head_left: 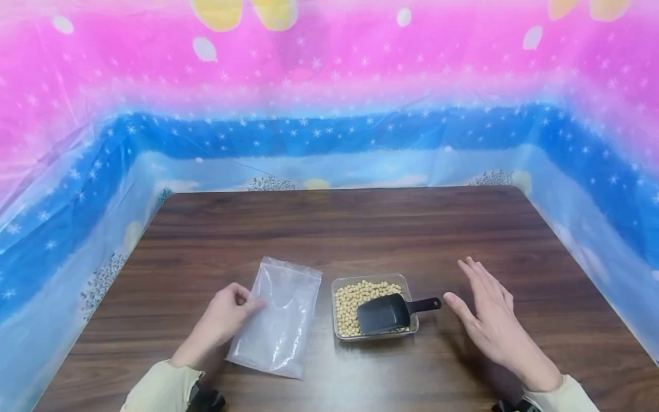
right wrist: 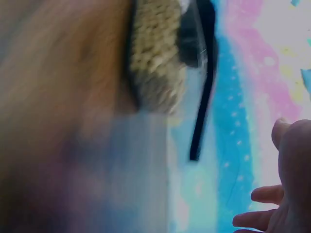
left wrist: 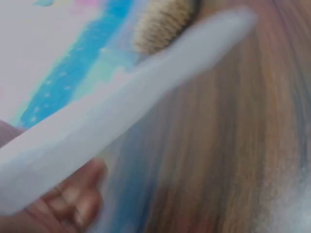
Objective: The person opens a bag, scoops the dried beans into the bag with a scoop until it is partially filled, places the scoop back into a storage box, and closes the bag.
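Note:
In the head view my left hand (head_left: pixel 229 313) pinches the left edge of a clear zip bag (head_left: pixel 280 320), which looks flat. The left wrist view shows the bag (left wrist: pixel 121 102) edge-on and blurred, with the left hand's curled fingers (left wrist: pixel 80 199) beneath it. Right of the bag stands a clear plastic box (head_left: pixel 373 339) of round, pale yellow beans (head_left: pixel 355 297). A black scoop (head_left: pixel 383 315) lies on the beans, its handle pointing right over the rim. My right hand (head_left: pixel 489 323) is just right of that handle, fingers extended, apart from it and holding nothing.
Everything sits on a dark wood-grain table (head_left: pixel 334 229). A pink and blue snowflake-patterned cloth (head_left: pixel 329 126) surrounds the table's back and sides. Light-coloured sleeves (head_left: pixel 162 386) cover both forearms, with black straps at the wrists.

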Tool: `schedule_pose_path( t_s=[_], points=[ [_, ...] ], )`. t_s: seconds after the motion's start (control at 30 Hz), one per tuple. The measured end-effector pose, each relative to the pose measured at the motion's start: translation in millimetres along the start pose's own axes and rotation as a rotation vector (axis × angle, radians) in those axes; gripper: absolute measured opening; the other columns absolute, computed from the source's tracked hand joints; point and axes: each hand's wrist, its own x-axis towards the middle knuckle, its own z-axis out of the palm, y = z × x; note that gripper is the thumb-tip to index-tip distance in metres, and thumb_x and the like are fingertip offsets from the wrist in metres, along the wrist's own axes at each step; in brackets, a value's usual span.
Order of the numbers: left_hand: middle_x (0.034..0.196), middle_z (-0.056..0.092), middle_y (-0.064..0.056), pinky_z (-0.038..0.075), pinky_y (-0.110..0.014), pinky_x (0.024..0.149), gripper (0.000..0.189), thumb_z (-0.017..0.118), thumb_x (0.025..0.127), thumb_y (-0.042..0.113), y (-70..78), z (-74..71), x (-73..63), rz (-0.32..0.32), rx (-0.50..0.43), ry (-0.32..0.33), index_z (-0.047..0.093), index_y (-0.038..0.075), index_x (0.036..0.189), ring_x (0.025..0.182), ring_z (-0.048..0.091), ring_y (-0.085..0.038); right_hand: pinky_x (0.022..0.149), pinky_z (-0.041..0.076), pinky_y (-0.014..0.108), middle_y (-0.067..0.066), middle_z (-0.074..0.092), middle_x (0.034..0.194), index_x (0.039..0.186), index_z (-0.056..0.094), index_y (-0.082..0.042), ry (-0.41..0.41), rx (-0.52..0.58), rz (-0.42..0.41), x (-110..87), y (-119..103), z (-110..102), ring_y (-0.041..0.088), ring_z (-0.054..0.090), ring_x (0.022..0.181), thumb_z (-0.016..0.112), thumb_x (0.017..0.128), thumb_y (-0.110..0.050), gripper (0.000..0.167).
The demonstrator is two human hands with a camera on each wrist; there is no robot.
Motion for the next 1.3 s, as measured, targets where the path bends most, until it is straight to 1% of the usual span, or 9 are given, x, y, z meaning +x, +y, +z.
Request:
schedule_pose_path(
  t_s=[0.17,0.3,0.47,0.67,0.87,0.97,1.07,1.13,1.3],
  points=[
    [0.078,0.069,-0.004,0.052,-0.029,0.056,0.029,0.075,0.087,0.019,1.3,-21.9,-8.5,0.079,-0.489,0.051,0.053,0.002,0.098,0.066,0.061,-0.015,0.1,0.02,0.063,0.014,0.036,0.15,0.15,0.034,-0.013,0.06,0.123,-0.095,25.4,-39.8,-1.8,0.037,0.026,0.137,0.059,0.098,-0.023,0.058],
    [0.085,0.073,-0.004,0.051,-0.027,0.056,0.021,0.073,0.087,0.009,15.5,-34.6,-11.6,0.328,-0.586,0.02,0.057,0.001,0.098,0.069,0.063,-0.013,0.105,0.028,0.054,0.005,0.041,0.146,0.147,0.038,-0.019,-0.015,0.28,-0.23,47.0,-97.9,1.6,0.025,0.034,0.132,0.059,0.098,-0.019,0.054],
    [0.085,0.073,-0.005,0.048,-0.025,0.06,0.013,0.073,0.086,0.004,35.1,-32.1,2.7,0.52,-0.553,-0.06,0.062,0.002,0.092,0.074,0.065,-0.014,0.089,0.049,0.036,-0.007,0.058,0.12,0.137,0.051,-0.025,-0.209,0.458,-0.273,58.6,-148.4,13.4,0.012,0.055,0.108,0.057,0.099,-0.027,0.038],
    [0.087,0.072,-0.009,0.05,-0.026,0.066,0.014,0.074,0.086,0.007,50.7,-28.9,23.5,0.571,-0.514,-0.058,0.063,0.004,0.094,0.08,0.066,-0.018,0.064,0.051,0.027,-0.014,0.065,0.085,0.108,0.067,-0.026,-0.22,0.512,-0.192,63.1,-173.7,22.0,0.009,0.059,0.075,0.059,0.098,-0.033,0.015],
    [0.128,0.055,-0.008,0.045,-0.033,0.095,0.047,0.073,0.084,0.002,67.9,-18.4,20.3,0.683,-0.291,0.253,0.051,0.004,0.126,0.115,0.051,-0.018,0.057,0.049,0.027,-0.009,0.064,0.078,0.101,0.067,-0.022,-0.177,0.586,-0.089,64.0,-189.0,38.0,0.012,0.057,0.066,0.061,0.097,-0.025,0.008],
    [0.123,0.049,-0.012,0.042,-0.034,0.093,0.044,0.071,0.086,0.005,83.0,-9.7,5.7,0.736,-0.17,0.405,0.048,0.002,0.123,0.112,0.045,-0.021,0.056,0.047,0.026,-0.008,0.062,0.074,0.098,0.067,-0.021,-0.114,0.611,-0.034,62.6,-192.3,48.6,0.012,0.056,0.065,0.064,0.095,-0.019,0.005],
    [0.091,0.056,-0.003,0.045,-0.029,0.073,0.012,0.065,0.093,0.019,96.8,-6.0,-12.8,0.695,-0.17,0.294,0.056,0.012,0.096,0.086,0.051,-0.017,0.055,0.047,0.026,-0.009,0.061,0.073,0.097,0.066,-0.019,-0.097,0.635,-0.026,61.4,-194.6,56.7,0.011,0.055,0.063,0.064,0.094,-0.015,0.005],
    [0.075,0.056,0.008,0.046,-0.027,0.064,0.015,0.061,0.097,0.029,102.9,-5.4,-22.4,0.631,-0.176,0.145,0.056,0.02,0.085,0.072,0.052,-0.009,0.054,0.047,0.026,-0.01,0.061,0.073,0.097,0.065,-0.02,-0.107,0.642,-0.041,60.5,-195.4,59.7,0.011,0.055,0.062,0.063,0.094,-0.016,0.005],
    [0.076,0.06,0.014,0.049,-0.027,0.065,0.015,0.06,0.097,0.026,110.0,-3.6,-27.5,0.564,-0.084,-0.003,0.057,0.024,0.083,0.073,0.056,-0.008,0.054,0.049,0.027,-0.013,0.062,0.077,0.096,0.065,-0.024,-0.145,0.64,-0.063,60.6,-192.2,62.7,0.01,0.056,0.062,0.059,0.098,-0.024,0.007]
  ],
)
